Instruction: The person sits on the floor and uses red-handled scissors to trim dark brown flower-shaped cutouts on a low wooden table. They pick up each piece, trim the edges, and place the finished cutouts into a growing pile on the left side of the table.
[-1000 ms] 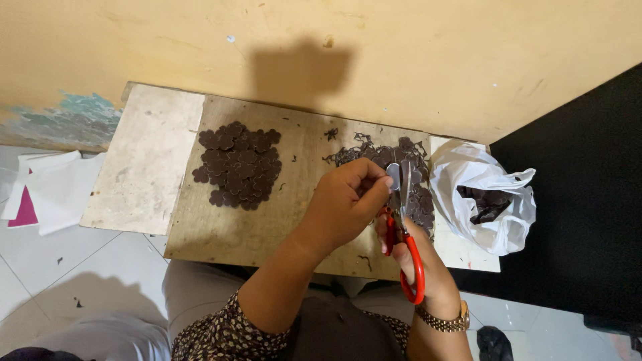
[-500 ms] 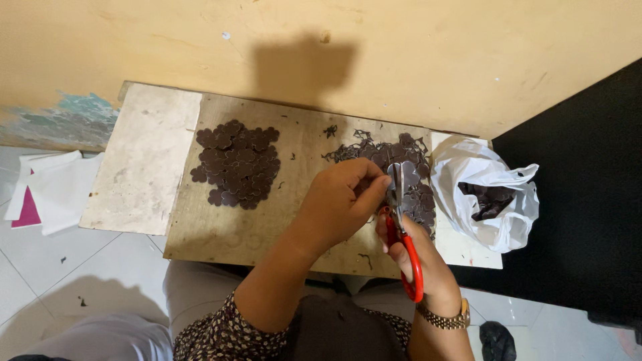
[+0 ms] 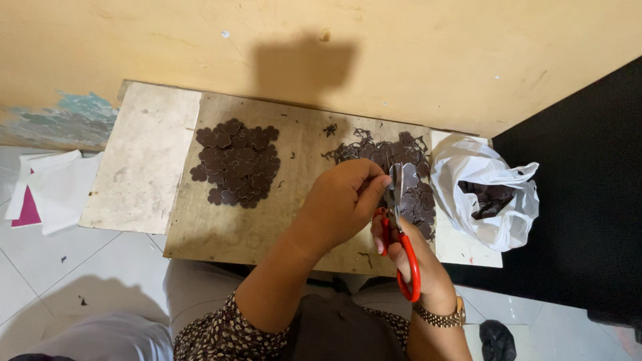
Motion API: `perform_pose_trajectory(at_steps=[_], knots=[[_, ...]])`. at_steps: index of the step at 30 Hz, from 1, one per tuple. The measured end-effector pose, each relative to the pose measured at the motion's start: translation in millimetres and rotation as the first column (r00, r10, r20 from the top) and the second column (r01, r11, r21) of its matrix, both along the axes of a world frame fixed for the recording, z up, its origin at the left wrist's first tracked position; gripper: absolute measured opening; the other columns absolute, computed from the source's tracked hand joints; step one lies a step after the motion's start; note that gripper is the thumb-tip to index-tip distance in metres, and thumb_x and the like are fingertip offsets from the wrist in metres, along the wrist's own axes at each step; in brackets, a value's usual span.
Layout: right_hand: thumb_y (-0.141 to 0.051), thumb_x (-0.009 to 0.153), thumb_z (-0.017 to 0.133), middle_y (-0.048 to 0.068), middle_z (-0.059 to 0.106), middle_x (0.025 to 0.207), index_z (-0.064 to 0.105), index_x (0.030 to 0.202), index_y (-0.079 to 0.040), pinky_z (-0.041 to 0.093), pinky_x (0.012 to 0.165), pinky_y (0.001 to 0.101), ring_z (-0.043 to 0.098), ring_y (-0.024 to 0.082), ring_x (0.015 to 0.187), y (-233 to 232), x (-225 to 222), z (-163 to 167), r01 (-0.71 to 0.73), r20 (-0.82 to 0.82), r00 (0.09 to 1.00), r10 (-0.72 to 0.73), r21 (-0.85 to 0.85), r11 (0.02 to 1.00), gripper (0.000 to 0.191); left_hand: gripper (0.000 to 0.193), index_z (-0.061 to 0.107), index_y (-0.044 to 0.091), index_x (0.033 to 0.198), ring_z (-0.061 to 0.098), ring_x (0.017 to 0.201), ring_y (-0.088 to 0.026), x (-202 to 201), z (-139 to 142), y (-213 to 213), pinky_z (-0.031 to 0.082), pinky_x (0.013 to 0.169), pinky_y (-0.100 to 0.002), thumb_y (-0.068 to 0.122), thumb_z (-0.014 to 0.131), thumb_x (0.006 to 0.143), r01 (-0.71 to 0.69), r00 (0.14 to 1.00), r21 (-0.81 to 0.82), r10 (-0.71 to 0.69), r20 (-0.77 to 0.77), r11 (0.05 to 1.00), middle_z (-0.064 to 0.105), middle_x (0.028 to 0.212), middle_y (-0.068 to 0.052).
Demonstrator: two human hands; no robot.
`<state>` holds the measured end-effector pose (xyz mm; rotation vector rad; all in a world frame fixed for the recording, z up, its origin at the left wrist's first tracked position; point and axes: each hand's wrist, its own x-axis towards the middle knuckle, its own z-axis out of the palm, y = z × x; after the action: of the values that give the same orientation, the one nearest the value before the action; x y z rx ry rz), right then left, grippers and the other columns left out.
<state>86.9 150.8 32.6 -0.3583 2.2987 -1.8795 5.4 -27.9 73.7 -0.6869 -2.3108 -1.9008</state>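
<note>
My left hand [image 3: 341, 200] covers whatever its grip pinches at the scissors [image 3: 401, 234], centre frame. My right hand [image 3: 418, 267] hides part of the red handles. Inside the white bag [image 3: 481, 194], right of centre, the dark contents are too shadowed to identify. The lower edge cuts off both forearms.

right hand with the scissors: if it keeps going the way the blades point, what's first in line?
Likely the dark piece pinched by the left hand, right at the blades of the red scissors in the right hand. Beyond it lies the heap of dark scraps, then the wall. Depth is unclear.
</note>
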Motion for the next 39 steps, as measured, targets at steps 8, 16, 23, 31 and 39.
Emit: perform_pose_trajectory(at_steps=[8, 16, 23, 31, 39], knots=[[-0.089, 0.086, 0.046, 0.002, 0.047, 0.083, 0.05, 0.093, -0.006, 0.039, 0.068, 0.0288, 0.044, 0.014, 0.075, -8.5, -0.7, -8.3, 0.073, 0.008, 0.997, -0.073, -0.091, 0.993, 0.084, 0.013, 0.068, 0.006, 0.093, 0.067, 0.071, -0.026, -0.5, -3.3, 3.4, 0.053, 0.064, -0.036, 0.019, 0.069, 0.096, -0.056, 0.997, 0.03, 0.057, -0.056, 0.998, 0.068, 0.081, -0.01], [-0.09, 0.086, 0.044, 0.001, 0.045, 0.081, 0.049, 0.093, -0.006, 0.037, 0.066, 0.0284, 0.043, 0.013, 0.073, -10.1, 0.7, -12.3, 0.086, -0.014, 0.996, -0.088, -0.103, 0.991, 0.085, 0.016, 0.068, 0.005, 0.095, 0.068, 0.071, -0.025, 2.4, -1.5, 6.6, 0.054, 0.065, -0.034, 0.02, 0.068, 0.097, -0.081, 0.996, 0.064, 0.082, -0.025, 0.995, 0.069, 0.083, -0.011], [-0.089, 0.087, 0.044, 0.001, 0.045, 0.08, 0.049, 0.092, -0.006, 0.037, 0.064, 0.0281, 0.043, 0.013, 0.072, -9.7, -0.3, -15.5, 0.106, -0.012, 0.994, -0.108, -0.102, 0.989, 0.084, 0.016, 0.068, 0.004, 0.096, 0.067, 0.07, -0.023, 3.7, -2.3, 8.7, 0.054, 0.064, -0.033, 0.019, 0.069, 0.098, -0.104, 0.993, 0.085, 0.107, -0.04, 0.991, 0.068, 0.083, -0.011], [-0.085, 0.089, 0.048, 0.001, 0.046, 0.078, 0.049, 0.092, -0.006, 0.039, 0.063, 0.028, 0.045, 0.013, 0.07, -8.8, -0.3, -19.0, 0.123, -0.005, 0.992, -0.125, -0.102, 0.987, 0.079, 0.016, 0.067, 0.004, 0.096, 0.067, 0.065, -0.021, 5.3, -2.3, 10.9, 0.054, 0.06, -0.031, 0.02, 0.068, 0.097, -0.084, 0.996, 0.105, 0.081, 0.034, 0.991, 0.067, 0.081, -0.01], [-0.086, 0.086, 0.048, 0.0, 0.048, 0.084, 0.052, 0.101, -0.005, 0.042, 0.066, 0.0272, 0.047, 0.012, 0.076, -7.1, 0.4, -12.6, 0.105, -0.083, 0.991, -0.108, -0.039, 0.994, 0.082, 0.015, 0.067, 0.004, 0.096, 0.068, 0.069, -0.023, 6.0, -4.6, 10.8, 0.054, 0.063, -0.032, 0.018, 0.069, 0.096, -0.068, 0.997, 0.067, 0.07, -0.019, 0.995, 0.068, 0.083, -0.011]])
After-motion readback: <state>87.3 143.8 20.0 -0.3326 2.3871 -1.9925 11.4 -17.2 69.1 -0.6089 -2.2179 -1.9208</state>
